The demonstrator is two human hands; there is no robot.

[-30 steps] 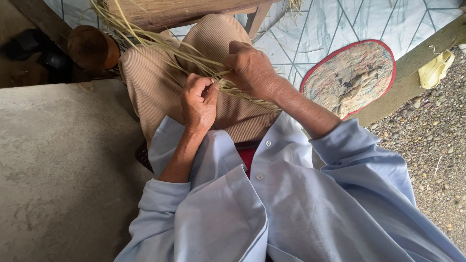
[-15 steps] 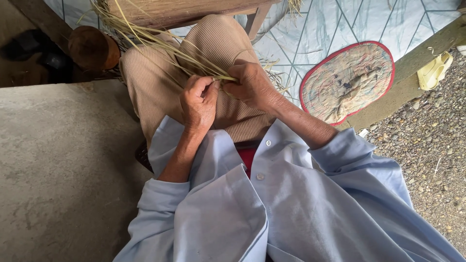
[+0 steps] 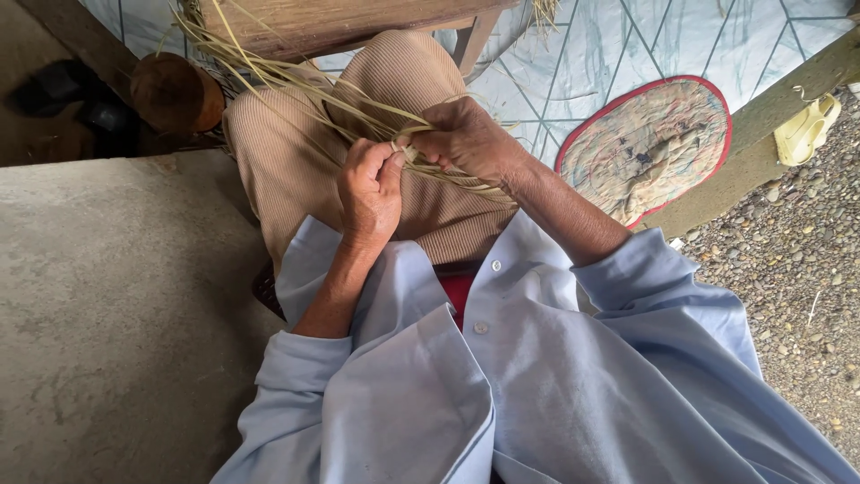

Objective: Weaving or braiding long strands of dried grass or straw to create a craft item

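Note:
A bundle of long pale dry straw strands (image 3: pixel 296 85) runs from the upper left down across my lap in tan ribbed trousers (image 3: pixel 394 67). My left hand (image 3: pixel 369 193) pinches the strands between thumb and fingers at the braided point. My right hand (image 3: pixel 468 139) grips the same strands just to the right, its fingers curled over them; loose ends trail out below its wrist. The two hands touch at the fingertips. I wear a light blue shirt (image 3: pixel 502 385).
A grey concrete slab (image 3: pixel 116 314) fills the left. A wooden stool (image 3: pixel 331 22) stands past my knee, beside a round brown wooden block (image 3: pixel 175 90). A round red-edged woven fan (image 3: pixel 645 143) lies on a pale patterned mat. Gravel (image 3: pixel 797 269) and a yellow sandal (image 3: pixel 806 125) are at right.
My right hand has lifted a little and turned over the strands, drawing the loose ends back down across my thigh. My left hand has held its place.

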